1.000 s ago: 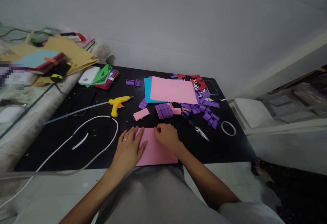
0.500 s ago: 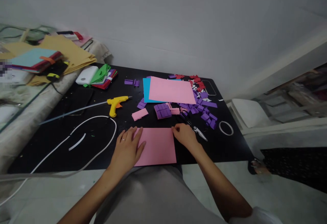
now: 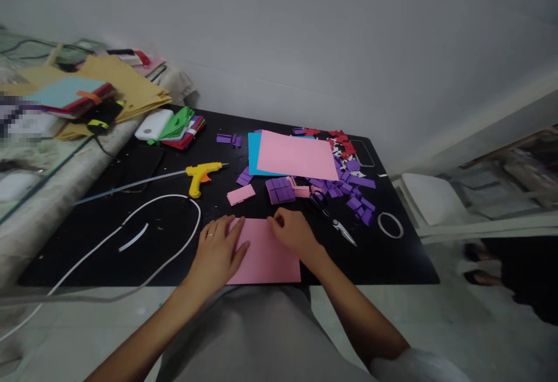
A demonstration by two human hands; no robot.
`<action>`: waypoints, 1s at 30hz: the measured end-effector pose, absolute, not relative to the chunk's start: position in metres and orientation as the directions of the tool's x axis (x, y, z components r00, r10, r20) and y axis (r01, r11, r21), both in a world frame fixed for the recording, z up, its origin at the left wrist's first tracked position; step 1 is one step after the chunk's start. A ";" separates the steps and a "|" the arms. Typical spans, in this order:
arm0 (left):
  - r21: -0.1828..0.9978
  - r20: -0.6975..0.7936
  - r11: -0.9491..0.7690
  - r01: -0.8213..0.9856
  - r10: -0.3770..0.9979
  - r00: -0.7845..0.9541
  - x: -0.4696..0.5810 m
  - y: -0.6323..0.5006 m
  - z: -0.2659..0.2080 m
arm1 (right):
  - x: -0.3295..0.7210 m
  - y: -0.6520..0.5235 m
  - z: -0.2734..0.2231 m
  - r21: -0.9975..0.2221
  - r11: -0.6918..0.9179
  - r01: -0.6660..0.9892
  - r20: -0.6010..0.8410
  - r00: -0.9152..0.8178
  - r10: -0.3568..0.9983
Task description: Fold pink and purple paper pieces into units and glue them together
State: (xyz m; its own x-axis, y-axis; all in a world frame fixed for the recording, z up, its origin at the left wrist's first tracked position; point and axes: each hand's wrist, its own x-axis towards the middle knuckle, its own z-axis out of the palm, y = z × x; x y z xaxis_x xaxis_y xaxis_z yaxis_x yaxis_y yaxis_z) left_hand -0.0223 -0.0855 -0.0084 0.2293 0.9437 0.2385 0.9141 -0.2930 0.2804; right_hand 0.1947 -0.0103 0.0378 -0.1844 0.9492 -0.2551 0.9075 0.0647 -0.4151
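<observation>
A pink foam or paper sheet (image 3: 265,260) lies flat at the table's front edge, before my body. My left hand (image 3: 215,251) is open and rests on its left side, fingers spread, with a ring on one finger. My right hand (image 3: 292,231) is closed, its fingertips curled together at the sheet's far edge, near the middle. Whether they grip the edge or something small is hidden. Just beyond lie a small pink piece (image 3: 241,195) and a purple gridded block (image 3: 280,191). Scissors (image 3: 344,232) lie right of my right hand.
A yellow glue gun (image 3: 200,175) with a long glue stick lies left on the black table (image 3: 244,121), near a white cable (image 3: 198,219). Pink and blue sheets (image 3: 300,155), purple pieces (image 3: 361,204) and a white ring (image 3: 390,225) lie behind and right. A person's feet (image 3: 482,277) show at right.
My right hand has moved left along the sheet's far edge, from its right corner toward the middle. My left hand stays put. The person at right has shifted.
</observation>
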 end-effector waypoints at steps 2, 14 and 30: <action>0.316 0.184 -0.250 0.915 0.963 0.199 -0.019 -0.079 0.001 | 0.185 -0.009 0.033 -0.434 0.074 0.898 -0.272 -0.209 0.939; 0.355 -0.267 -0.090 0.930 0.944 0.193 0.045 -0.011 0.025 | 0.201 -0.002 0.027 -0.507 0.099 0.856 -0.284 -0.274 0.919; 0.353 -0.434 0.048 0.935 0.893 0.117 0.009 0.002 0.045 | 0.200 0.002 0.035 -0.526 0.059 0.848 -0.322 -0.263 0.909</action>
